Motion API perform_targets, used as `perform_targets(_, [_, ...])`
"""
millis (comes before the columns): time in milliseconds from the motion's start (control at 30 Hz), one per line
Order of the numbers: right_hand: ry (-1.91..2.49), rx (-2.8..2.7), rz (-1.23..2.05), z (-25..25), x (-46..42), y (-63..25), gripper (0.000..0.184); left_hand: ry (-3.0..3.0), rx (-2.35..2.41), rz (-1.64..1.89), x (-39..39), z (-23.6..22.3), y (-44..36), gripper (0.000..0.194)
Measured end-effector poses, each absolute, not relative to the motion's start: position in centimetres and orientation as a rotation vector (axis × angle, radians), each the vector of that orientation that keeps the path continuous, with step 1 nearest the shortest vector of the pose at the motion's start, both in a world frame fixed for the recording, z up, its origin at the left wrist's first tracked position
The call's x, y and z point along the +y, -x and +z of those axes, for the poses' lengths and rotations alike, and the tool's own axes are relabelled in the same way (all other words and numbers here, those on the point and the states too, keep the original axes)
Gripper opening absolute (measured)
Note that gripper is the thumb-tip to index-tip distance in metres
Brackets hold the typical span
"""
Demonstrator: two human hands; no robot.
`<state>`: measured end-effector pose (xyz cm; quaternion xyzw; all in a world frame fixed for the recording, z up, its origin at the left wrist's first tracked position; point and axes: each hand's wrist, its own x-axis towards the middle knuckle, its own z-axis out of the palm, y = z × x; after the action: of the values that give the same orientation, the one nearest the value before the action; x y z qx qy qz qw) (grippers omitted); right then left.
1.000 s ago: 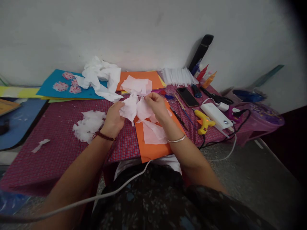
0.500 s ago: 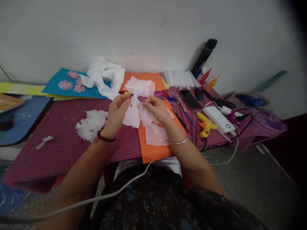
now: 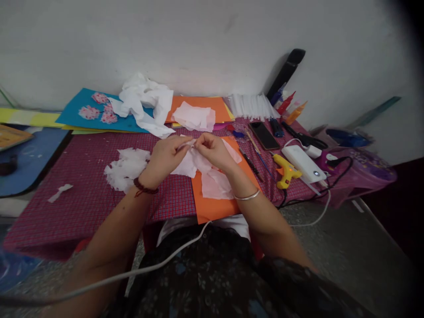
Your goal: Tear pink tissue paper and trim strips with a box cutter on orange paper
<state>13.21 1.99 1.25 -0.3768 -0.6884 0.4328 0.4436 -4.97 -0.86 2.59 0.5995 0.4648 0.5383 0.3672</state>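
Softly crumpled tissue (image 3: 187, 166) between hands (image 3: 165, 158) (image 3: 215, 151)

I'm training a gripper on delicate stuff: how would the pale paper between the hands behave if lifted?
The pale paper probably flops, since it droops in loose folds below the left hand and right hand. It is likely very light and easy to tear, as it looks thin as tissue.

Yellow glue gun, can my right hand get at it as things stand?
Probably yes, once your right hand lets go of the pale paper: the glue gun lies uncovered, with slim pens or brushes lying low between.
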Motion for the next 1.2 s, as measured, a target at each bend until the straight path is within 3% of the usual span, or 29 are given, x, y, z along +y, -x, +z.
perform_targets(67, [0.923, -1.706, 1.060, 1.1, 2.1, -13.2, 0.011, -1.641, 1.238, 1.404, -0.7, 2.4, 5.1, 0.013])
perform_targets(200, [0.930, -1.638, 1.021, 1.1, 2.0, -13.3, 0.011, -1.523, 1.326, 1.565, -0.4, 2.2, 5.2, 0.019])
perform_targets(300, [0.965, -1.553, 1.011, 1.0, 2.3, -13.5, 0.013, -1.309, 1.223, 1.648, -0.1, 2.3, 5.1, 0.006])
perform_targets(433, [1.064, -1.529, 0.937, 0.6, 3.1, -13.6, 0.020, -1.159, 1.054, 1.682, 0.0, 2.6, 5.0, 0.040])
perform_targets(600, [1.089, -1.609, 0.939, 0.8, 3.1, -14.0, 0.013, -1.174, 0.972, 1.712, -0.8, 3.3, 5.0, 0.049])
perform_targets(633, [1.044, -1.651, 0.949, 0.9, 2.8, -14.0, 0.015, -1.183, 0.954, 1.717, -1.0, 3.4, 5.0, 0.049])
perform_targets(767, [0.866, -1.918, 0.910, 1.1, 1.9, -13.7, 0.059, -1.184, 0.912, 1.716, -1.3, 3.7, 4.7, 0.046])
perform_targets(833, [0.908, -2.001, 0.888, 0.8, 1.8, -13.4, 0.046, -1.178, 0.891, 1.727, -1.1, 3.5, 4.5, 0.044])
perform_targets(933, [1.089, -1.966, 0.806, 0.0, 2.1, -13.0, 0.004, -1.117, 0.919, 1.735, -0.5, 2.9, 4.6, 0.042])
perform_targets(1200, [1.134, -1.766, 0.731, -0.1, 2.9, -13.1, 0.008, -1.200, 1.183, 1.141, -0.6, 1.4, 5.4, 0.015])
